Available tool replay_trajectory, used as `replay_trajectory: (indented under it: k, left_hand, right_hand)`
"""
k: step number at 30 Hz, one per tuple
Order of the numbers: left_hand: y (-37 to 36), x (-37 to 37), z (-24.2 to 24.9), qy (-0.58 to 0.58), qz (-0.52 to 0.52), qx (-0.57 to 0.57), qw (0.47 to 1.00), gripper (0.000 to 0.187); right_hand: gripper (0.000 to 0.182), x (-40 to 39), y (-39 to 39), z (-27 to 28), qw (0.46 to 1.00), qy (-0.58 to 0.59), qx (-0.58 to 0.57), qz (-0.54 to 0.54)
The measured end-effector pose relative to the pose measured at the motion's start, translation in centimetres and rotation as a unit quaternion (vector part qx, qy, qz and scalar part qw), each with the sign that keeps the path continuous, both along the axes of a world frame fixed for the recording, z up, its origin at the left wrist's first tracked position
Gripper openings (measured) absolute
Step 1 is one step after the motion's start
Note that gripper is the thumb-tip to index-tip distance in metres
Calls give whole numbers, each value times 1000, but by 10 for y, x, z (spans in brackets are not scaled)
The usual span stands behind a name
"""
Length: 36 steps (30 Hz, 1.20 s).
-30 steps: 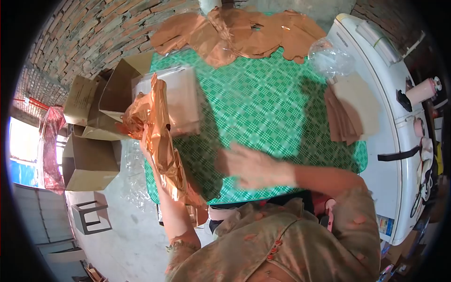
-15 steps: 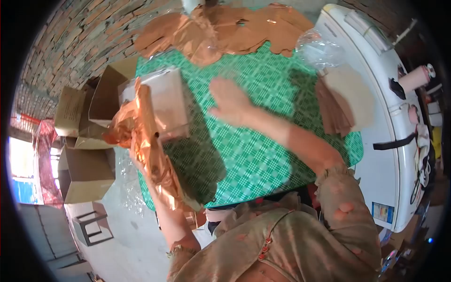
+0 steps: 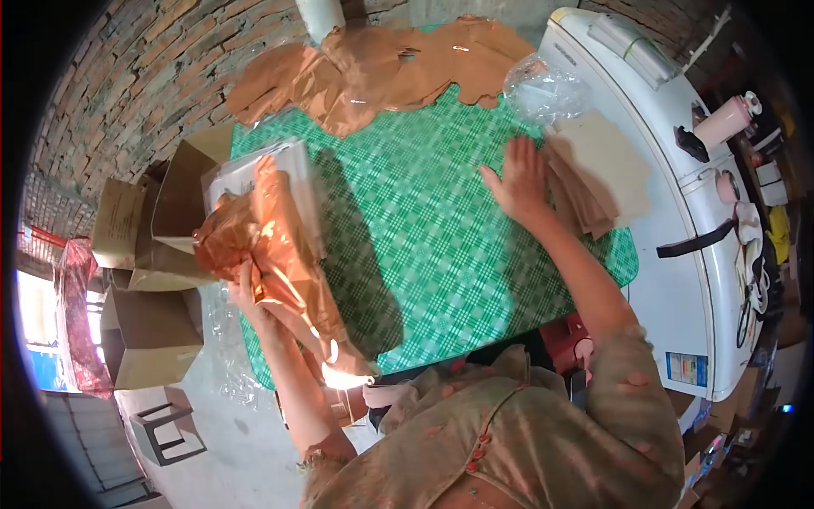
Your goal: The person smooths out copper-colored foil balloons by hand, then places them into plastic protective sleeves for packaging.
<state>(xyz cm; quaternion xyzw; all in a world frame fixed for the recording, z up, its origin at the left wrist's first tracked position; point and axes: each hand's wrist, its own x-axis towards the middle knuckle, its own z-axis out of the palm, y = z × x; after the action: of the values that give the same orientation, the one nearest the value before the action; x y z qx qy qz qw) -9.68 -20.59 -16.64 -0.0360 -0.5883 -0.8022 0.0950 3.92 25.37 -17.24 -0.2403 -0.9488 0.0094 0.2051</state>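
Observation:
My left hand point(image 3: 244, 291) is closed around the edge of a crumpled, shiny copper-coloured foil sheet point(image 3: 292, 267), held up at the table's left side. Behind the foil lies a stack of clear plastic sleeves point(image 3: 297, 182), partly hidden by it. My right hand point(image 3: 520, 185) is palm down over the green checked tablecloth point(image 3: 432, 229), fingers stretched out and thumb apart, with nothing in it. Just right of its fingers is a fanned stack of brown and beige paper sheets point(image 3: 598, 182).
Wavy-edged copper-coloured sheets point(image 3: 398, 72) cover the table's far end. A clear plastic bag point(image 3: 547, 89) lies at the far right corner. Open cardboard boxes point(image 3: 157, 327) stand on the left, and a white fridge lying along the right point(image 3: 657, 161) borders the table.
My right hand has swept right across the tablecloth to the paper stack. My left hand keeps hold of the foil, which has spread wider and tilted. The view has shifted slightly.

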Motion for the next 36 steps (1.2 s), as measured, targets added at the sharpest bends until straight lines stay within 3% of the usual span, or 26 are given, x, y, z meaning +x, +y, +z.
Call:
replay_trajectory:
  k: [6,8,9,10,12,15,16,21,24,28,31,34,36]
  left_hand:
    - [53,24,37,-92,9,41,995,12]
    - [62,25,31,-62,-100,18,993,11]
    - [86,38,53,-66,-87,22,994,11]
    - [90,37,49,-28,-133,3,991,8]
    - [109,36,50,17,-124,-110,986,8]
    - [135,33,39,41,-176,-140,974,24]
    - [140,45,62,-7,-224,-150,963,30]
    - [154,53,61,31,-225,-161,960,30]
    - [145,42,48,-48,-272,-84,957,30]
    - [143,49,59,-44,-232,-101,967,21]
    - [148,48,49,31,-236,-124,963,19]
    - [149,49,52,57,-232,-234,943,24]
    - [152,47,52,65,-218,-247,942,26]
  right_hand:
    - [79,94,-36,-8,994,-51,-27,90]
    - [76,101,-41,3,991,-56,-48,112]
    - [73,103,-43,7,989,-54,-72,119]
    - [71,105,-46,9,986,-52,-97,125]
    - [67,100,-49,8,969,15,-171,176]
    - [65,91,-66,21,938,85,-251,223]
    - [66,89,-74,28,927,101,-274,235]
    - [80,77,-98,50,884,115,-353,285]
    - [88,68,-105,51,871,128,-377,289]
    - [97,63,-121,65,854,149,-423,262]
    - [99,62,-129,76,891,131,-331,282]
    - [96,55,-137,88,916,79,-269,285]
    - [85,46,-143,92,915,92,-266,291]
